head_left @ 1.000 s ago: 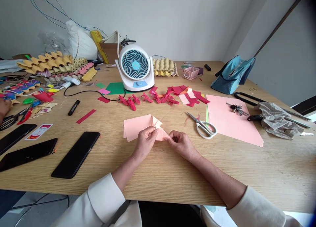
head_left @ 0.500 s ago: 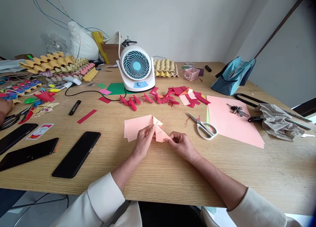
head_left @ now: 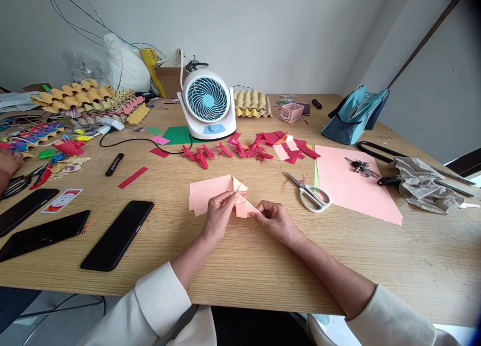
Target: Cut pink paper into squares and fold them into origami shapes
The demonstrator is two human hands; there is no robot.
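A small folded piece of pink paper point(head_left: 242, 206) is held between my two hands above the wooden table point(head_left: 240, 266). My left hand point(head_left: 219, 213) pinches its left side, thumb on top. At its lower right corner, the fingertips of my right hand point(head_left: 276, 221) are closed on it. Flat pink sheets point(head_left: 206, 188) lie just behind my left hand, and a folded pale flap point(head_left: 239, 184) stands at their right end. White-handled scissors point(head_left: 313, 196) rest to the right of my right hand.
Three phones, one of them point(head_left: 117, 235) nearest, lie left. Behind are a fan point(head_left: 208, 103), red paper pieces point(head_left: 236, 149) and a marker point(head_left: 114, 164). Large pink sheets point(head_left: 353, 180) bear keys point(head_left: 363, 168) at right. Another person's hand point(head_left: 9, 166) is at the far left.
The held paper's lower part has shifted slightly and looks more folded. My hands have barely moved. The other person's hand at the far left has moved slightly right.
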